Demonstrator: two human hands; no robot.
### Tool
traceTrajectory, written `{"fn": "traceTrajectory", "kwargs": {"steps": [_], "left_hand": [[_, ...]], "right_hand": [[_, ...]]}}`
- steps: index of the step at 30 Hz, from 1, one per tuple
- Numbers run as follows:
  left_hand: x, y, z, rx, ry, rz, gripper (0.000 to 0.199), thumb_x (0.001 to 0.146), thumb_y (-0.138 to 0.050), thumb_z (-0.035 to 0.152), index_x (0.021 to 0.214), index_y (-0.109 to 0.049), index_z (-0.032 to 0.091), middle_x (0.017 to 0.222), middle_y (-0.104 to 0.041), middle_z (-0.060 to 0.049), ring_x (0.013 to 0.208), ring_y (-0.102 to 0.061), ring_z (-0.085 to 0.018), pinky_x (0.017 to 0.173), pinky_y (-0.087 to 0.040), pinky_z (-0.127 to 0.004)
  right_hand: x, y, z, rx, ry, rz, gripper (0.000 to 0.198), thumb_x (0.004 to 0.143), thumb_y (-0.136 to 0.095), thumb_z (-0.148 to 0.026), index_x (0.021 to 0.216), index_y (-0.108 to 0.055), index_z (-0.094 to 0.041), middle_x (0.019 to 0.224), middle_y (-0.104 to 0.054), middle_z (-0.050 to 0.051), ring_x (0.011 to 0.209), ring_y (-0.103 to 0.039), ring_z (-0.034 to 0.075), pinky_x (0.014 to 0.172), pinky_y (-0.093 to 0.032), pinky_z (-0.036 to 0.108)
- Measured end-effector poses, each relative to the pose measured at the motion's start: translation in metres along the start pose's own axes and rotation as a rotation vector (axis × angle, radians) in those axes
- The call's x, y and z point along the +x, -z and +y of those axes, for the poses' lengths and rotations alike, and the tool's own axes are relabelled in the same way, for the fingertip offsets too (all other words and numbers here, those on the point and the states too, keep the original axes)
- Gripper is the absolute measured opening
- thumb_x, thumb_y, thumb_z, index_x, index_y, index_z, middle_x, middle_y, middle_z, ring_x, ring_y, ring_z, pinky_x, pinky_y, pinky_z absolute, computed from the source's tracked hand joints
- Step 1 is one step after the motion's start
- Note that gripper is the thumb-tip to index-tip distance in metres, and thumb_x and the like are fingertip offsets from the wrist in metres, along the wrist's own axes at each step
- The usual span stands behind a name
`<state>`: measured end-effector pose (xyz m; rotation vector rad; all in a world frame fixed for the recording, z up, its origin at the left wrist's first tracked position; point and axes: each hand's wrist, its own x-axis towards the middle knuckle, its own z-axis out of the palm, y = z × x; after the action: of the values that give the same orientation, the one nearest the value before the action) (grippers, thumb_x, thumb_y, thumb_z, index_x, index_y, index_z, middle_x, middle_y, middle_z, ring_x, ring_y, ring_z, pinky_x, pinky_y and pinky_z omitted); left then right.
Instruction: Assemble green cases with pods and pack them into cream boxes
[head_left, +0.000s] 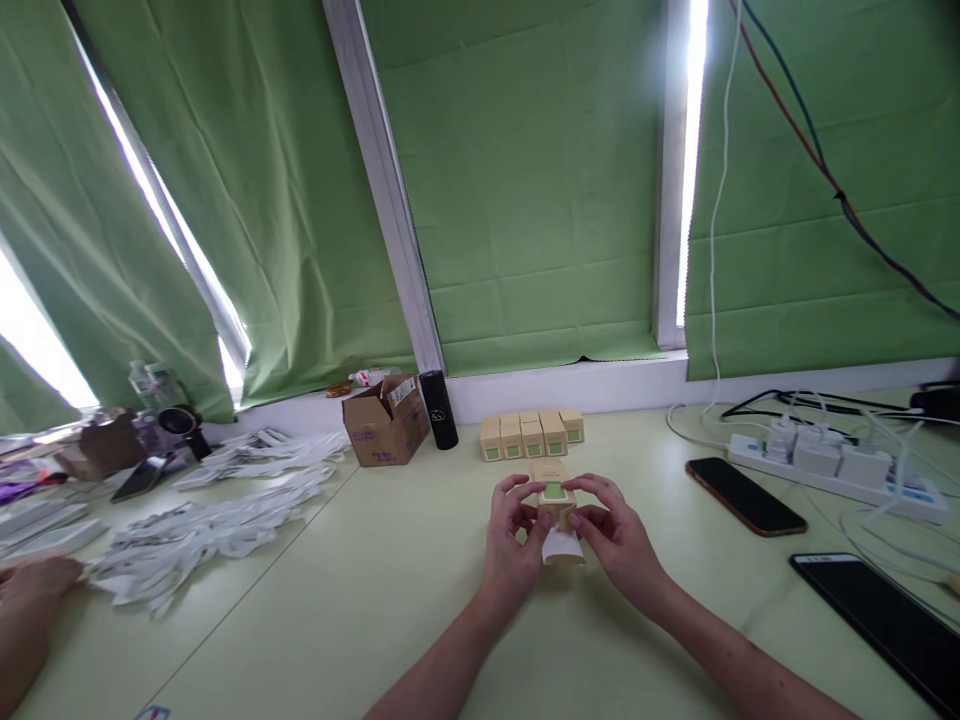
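Observation:
Between my two hands is a small tan cardboard box (557, 507) with a green patch on its side. A pale flap sticks out from its near end, towards me. My left hand (516, 530) grips the box from the left, fingers bent and thumb pressed near the flap. From the right, my right hand (609, 530) holds the same box with thumb and fingers. What is inside the box is hidden. Just beyond my hands stands a group of several similar tan boxes (532, 436), each with a green patch near its base.
An open brown carton (386, 422) and a black cylinder (439, 410) stand by the sill. White straps (217, 515) lie left, near another person's hand (37, 585). At right are a phone (745, 496), a larger black device (877, 620) and a power strip (847, 478) with cables.

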<state>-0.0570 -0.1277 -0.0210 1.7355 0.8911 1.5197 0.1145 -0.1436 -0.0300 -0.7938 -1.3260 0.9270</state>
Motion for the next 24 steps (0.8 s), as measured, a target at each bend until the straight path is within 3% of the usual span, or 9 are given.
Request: {"fn": "traceTrajectory", "kwargs": {"steps": [12,18,24], "left_hand": [[-0.003,-0.001,0.000,0.030,0.015,-0.028,0.032,0.090,-0.070,0.039,0.120,-0.067,0.026,0.137,-0.044,-0.010,0.074,-0.060,-0.009,0.070,-0.054,-0.030],[-0.006,0.007,0.008,-0.010,0.000,-0.186,0.056,0.094,-0.061,0.057,0.144,-0.055,0.032,0.149,-0.035,-0.012,0.095,-0.059,-0.018,0.084,-0.052,-0.036],[-0.007,0.009,0.008,0.011,-0.026,-0.305,0.093,0.079,-0.075,0.065,0.158,-0.036,0.036,0.156,-0.027,-0.013,0.111,-0.055,-0.027,0.088,-0.050,-0.039]], "right_hand": [[0.002,-0.001,0.000,-0.024,-0.008,0.043,0.029,0.090,-0.068,-0.040,0.115,-0.068,-0.027,0.133,-0.051,0.008,0.078,-0.070,0.015,0.072,-0.061,0.034],[0.003,0.002,0.000,-0.008,-0.022,0.056,0.035,0.090,-0.069,-0.046,0.119,-0.066,-0.026,0.137,-0.053,0.009,0.081,-0.071,0.017,0.067,-0.061,0.031],[0.004,0.003,-0.002,-0.005,-0.016,0.076,0.034,0.091,-0.068,-0.047,0.118,-0.065,-0.027,0.137,-0.053,0.009,0.083,-0.072,0.017,0.068,-0.062,0.032]]}}
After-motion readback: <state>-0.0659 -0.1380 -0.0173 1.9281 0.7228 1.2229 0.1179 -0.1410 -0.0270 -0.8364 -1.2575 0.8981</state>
